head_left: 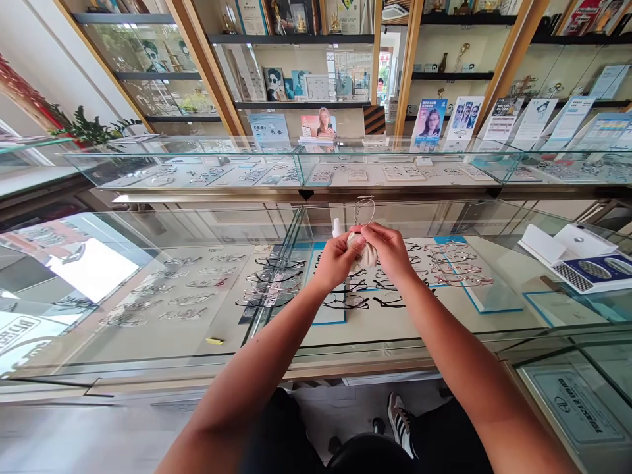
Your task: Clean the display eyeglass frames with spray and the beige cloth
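Both my hands meet above the glass display counter (pixel 148 355). My left hand (pixel 336 258) is closed on a beige cloth (pixel 367 253) bunched around a pair of thin-framed glasses (pixel 364 210). My right hand (pixel 388 245) pinches the same glasses through the cloth from the right. One wire lens rim sticks up above my fingers. A small white spray bottle (pixel 336 228) stands on the glass just behind my left hand.
Rows of spectacle frames (pixel 269 283) lie inside the counter beneath the glass. A white and blue box (pixel 582 260) sits at the right. A second glass counter (pixel 306 168) runs behind, with leaflets and shelves beyond. My shoe (pixel 401 415) shows below.
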Demonstrator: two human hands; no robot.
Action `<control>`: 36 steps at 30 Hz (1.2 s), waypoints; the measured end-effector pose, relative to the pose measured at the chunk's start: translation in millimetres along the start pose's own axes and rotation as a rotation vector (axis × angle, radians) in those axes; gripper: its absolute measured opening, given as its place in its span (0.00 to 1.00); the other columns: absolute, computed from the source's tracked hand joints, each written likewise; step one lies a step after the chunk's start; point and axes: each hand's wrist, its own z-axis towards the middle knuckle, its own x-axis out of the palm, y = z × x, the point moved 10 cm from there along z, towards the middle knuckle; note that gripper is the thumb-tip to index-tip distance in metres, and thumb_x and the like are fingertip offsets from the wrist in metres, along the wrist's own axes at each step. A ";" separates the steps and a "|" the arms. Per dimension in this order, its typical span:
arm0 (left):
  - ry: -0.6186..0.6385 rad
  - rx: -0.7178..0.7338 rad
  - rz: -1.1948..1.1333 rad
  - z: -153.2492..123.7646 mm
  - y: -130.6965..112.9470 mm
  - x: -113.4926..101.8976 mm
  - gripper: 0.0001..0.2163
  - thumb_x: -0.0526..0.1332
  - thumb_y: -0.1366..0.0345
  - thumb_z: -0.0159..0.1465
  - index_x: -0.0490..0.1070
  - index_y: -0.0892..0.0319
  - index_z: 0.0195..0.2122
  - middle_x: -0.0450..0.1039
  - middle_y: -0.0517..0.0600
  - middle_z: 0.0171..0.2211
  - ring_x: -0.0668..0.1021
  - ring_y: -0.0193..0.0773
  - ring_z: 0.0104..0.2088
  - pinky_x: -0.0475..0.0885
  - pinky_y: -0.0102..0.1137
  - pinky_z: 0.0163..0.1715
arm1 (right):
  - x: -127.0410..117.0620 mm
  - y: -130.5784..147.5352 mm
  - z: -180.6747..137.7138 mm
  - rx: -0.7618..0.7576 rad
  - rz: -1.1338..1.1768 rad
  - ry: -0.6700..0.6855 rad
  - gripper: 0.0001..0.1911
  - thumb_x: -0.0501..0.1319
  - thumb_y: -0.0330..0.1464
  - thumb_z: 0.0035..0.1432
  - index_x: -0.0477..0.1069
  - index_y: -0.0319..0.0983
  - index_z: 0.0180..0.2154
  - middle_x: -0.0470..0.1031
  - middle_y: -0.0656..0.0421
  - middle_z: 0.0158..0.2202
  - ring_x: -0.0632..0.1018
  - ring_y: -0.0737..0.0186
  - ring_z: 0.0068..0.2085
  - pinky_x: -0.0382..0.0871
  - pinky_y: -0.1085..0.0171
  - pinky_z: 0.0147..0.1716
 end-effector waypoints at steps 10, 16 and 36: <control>-0.135 -0.098 -0.127 6.3 13.1 -25.9 0.33 0.75 0.28 0.58 0.77 0.59 0.32 0.73 0.47 0.28 0.73 0.35 0.32 0.69 0.29 0.33 | -34.7 8.0 6.0 -0.053 0.049 -0.159 0.17 0.76 0.54 0.62 0.91 0.50 0.40 0.89 0.57 0.51 0.84 0.46 0.60 0.76 0.47 0.64; -0.237 -0.073 -0.263 10.6 15.2 -47.0 0.31 0.77 0.31 0.59 0.79 0.58 0.35 0.74 0.46 0.29 0.75 0.35 0.31 0.72 0.30 0.33 | -27.3 16.1 4.6 -0.073 -0.099 -0.026 0.18 0.74 0.57 0.65 0.91 0.52 0.41 0.78 0.57 0.71 0.71 0.41 0.77 0.69 0.43 0.73; 0.029 -0.013 -0.215 8.8 -11.2 -21.4 0.29 0.78 0.36 0.61 0.77 0.59 0.31 0.75 0.48 0.27 0.72 0.34 0.27 0.68 0.30 0.30 | 3.2 -0.5 -1.4 0.074 -0.043 0.210 0.16 0.74 0.50 0.64 0.89 0.46 0.32 0.81 0.56 0.58 0.79 0.51 0.55 0.73 0.55 0.56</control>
